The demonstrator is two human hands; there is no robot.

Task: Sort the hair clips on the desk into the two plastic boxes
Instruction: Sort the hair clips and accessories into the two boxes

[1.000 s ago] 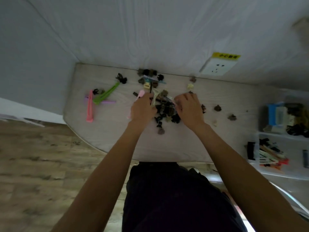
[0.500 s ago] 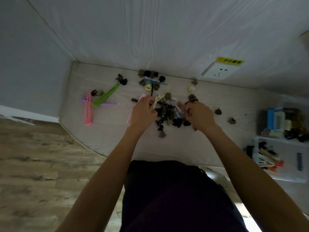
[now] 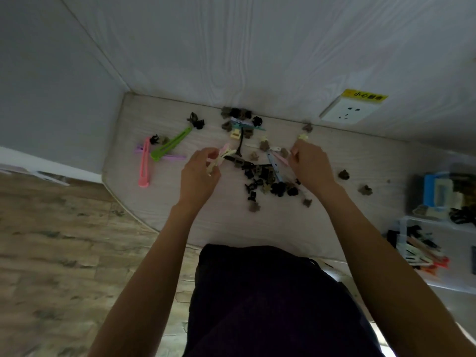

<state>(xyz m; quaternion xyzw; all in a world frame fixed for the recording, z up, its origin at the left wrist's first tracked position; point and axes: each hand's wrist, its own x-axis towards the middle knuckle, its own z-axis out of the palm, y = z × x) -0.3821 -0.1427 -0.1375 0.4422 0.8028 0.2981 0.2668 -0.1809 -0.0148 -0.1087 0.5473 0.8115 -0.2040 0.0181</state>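
A heap of small dark and brown claw clips lies mid-desk, with long flat clips mixed in. My left hand grips a bunch of long cream and pink clips at the heap's left edge. My right hand is at the heap's right side, fingers curled, pinching the end of a long pink clip. A green long clip and a pink long clip lie at the far left. Two clear plastic boxes stand at the right: the near one holds long clips, the far one holds claw clips.
The pale wooden desk has a curved front-left edge over a wood-pattern floor. A wall socket with a yellow label sits on the back wall. Stray brown claw clips lie between the heap and the boxes.
My hands have spread apart. The left one drew left with the cream and pink clips; the right one moved up and right to a long pink clip.
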